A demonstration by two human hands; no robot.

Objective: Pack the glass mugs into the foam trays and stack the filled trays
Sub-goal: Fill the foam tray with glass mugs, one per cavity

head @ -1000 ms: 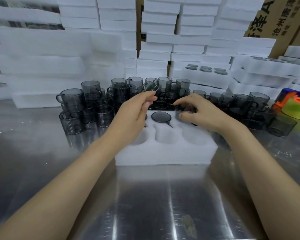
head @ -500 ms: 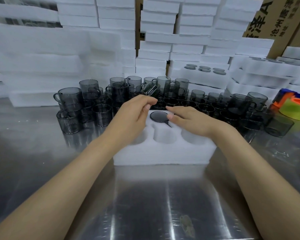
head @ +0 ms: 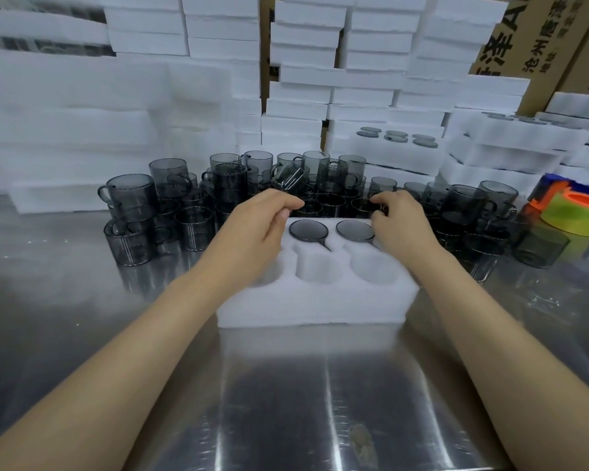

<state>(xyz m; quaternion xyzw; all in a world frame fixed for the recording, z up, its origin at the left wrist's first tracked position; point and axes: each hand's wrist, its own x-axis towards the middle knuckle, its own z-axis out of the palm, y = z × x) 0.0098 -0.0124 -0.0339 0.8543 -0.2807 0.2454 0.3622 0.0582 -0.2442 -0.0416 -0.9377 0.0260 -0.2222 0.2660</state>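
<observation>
A white foam tray (head: 313,300) lies on the steel table in front of me. Two smoky glass mugs sit upside down in its far row, one in the middle (head: 308,230) and one to the right (head: 354,230). The near cavities are bare. My left hand (head: 262,226) hovers over the tray's far left corner with fingers curled. Its tips are just below a tilted mug (head: 288,176), and I cannot tell whether it holds that mug. My right hand (head: 398,226) reaches past the tray's far right corner and pinches the rim of a mug in the pile (head: 364,205).
Several loose glass mugs (head: 130,195) crowd the table behind and beside the tray, some stacked two high. Foam tray stacks (head: 388,147) fill the back, some holding mugs. A tape dispenser (head: 575,209) and cardboard boxes (head: 524,35) are at the right.
My right hand set a mug into the far right cavity, pressed it down, then moved back to the pile. My left hand has sunk a little over the tray's far left corner.
</observation>
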